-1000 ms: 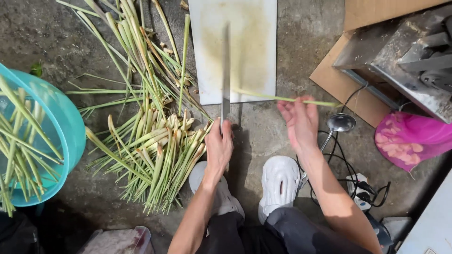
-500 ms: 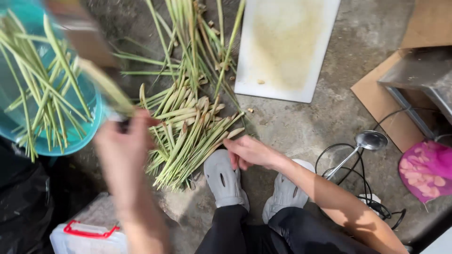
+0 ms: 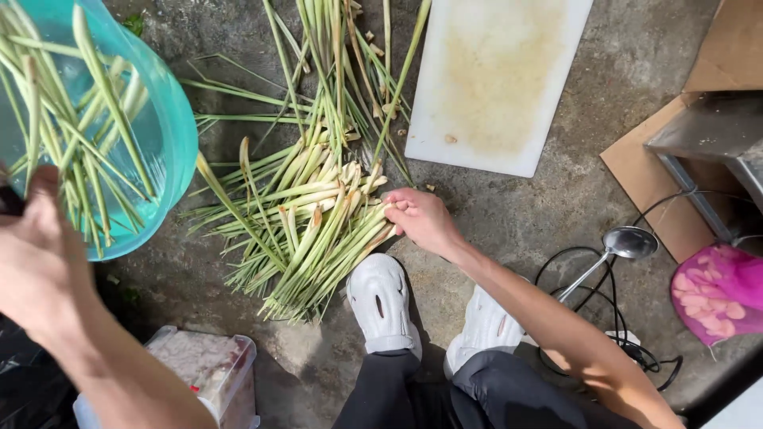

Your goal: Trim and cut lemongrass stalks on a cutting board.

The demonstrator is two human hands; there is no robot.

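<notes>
A: What was the biggest thing that held stuff?

B: The tub (image 3: 171, 151). It was blue-green, at the top left, and had long green stalks (image 3: 87, 135) in it. Its left part was cut off. A small clear box (image 3: 211, 369) sat at the bottom, with something pale inside that I could not make out.

A: And on the ground?

B: A pile (image 3: 310, 214) of the same stalks lay between the tub and a white board (image 3: 497, 79).

A: What did the hands do?

B: The right hand (image 3: 421, 218) touched the thick ends of the pile, with its fingers curled around some. The left hand (image 3: 36, 262) was blurry, close to the camera, in front of the tub. Something dark (image 3: 9, 200) poked out beside it, but I could not tell if it gripped that.
</notes>
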